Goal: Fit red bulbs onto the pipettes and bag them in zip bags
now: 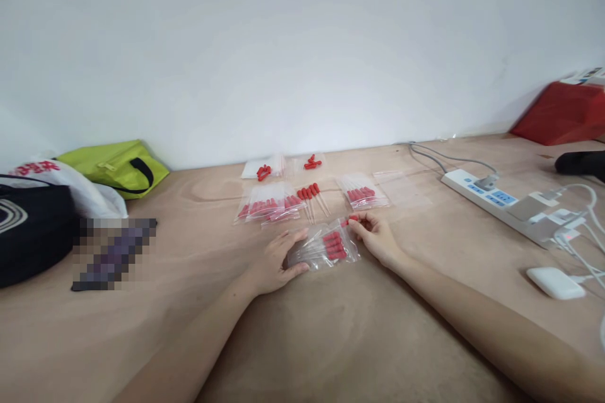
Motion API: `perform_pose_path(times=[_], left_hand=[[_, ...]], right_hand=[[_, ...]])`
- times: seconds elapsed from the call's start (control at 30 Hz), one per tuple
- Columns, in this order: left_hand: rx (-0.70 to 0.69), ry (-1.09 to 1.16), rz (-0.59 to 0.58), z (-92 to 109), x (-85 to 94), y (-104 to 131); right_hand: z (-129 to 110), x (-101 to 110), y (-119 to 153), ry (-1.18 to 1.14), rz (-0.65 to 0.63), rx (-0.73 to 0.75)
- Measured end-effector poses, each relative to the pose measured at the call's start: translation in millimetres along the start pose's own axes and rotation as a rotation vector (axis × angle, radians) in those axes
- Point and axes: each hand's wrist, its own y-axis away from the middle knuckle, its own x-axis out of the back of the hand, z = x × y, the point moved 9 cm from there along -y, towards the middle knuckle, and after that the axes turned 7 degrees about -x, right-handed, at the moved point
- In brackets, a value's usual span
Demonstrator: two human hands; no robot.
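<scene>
A clear zip bag (312, 247) lies on the table in front of me, with several red-bulbed droppers (335, 244) side by side inside it. My left hand (278, 262) holds the bag's left end, the thumb at the near edge and the fingers at the far edge. At the bag's upper right corner, my right hand (377, 236) pinches a dropper by its red bulb (350, 220); its stem seems to run into or over the bag, and I cannot tell which. Just beyond lie several loose droppers (309, 192) with thin clear stems.
Filled bags of droppers (269, 203) lie behind my left hand, another stack (362, 192) behind my right. Farther back are loose red bulbs (263, 172) on bags. A power strip (496, 204) with cables and a white case (556, 282) stand right; a green bag (113, 167) sits left.
</scene>
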Motion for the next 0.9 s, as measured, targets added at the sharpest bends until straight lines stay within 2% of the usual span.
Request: perform_pose_path(times=[0.13,0.27,0.37,0.43,0.67,0.83,0.9], left_hand=[[0.000,0.015,-0.001,0.7,0.5,-0.8],[0.005,0.017,-0.003,0.6,0.7,-1.6],[0.000,0.022,0.005,1.0,0.9,-1.9],[-0.004,0.024,0.004,0.9,0.3,-1.9],[0.020,0.007,-0.002,-2.6,-0.8,-0.7],[0.008,0.000,0.006,-0.2,0.8,-1.5],[-0.001,0.002,0.006,0.6,0.9,-2.0]], right_hand=[[-8.9,-6.6,4.0,0.183,-0.028,0.131],[-21.4,-18.8,7.6,0.232,-0.161,0.251],[-20.0,-27.7,4.5,0.203,-0.291,0.207],[-15.5,-31.3,0.4,0.182,-0.334,0.154],[0.5,-28.0,-13.9,0.241,-0.201,0.057],[-4.8,-27.9,-18.0,0.313,-0.187,0.152],[-3.5,-26.5,-20.5,0.346,-0.178,0.147]])
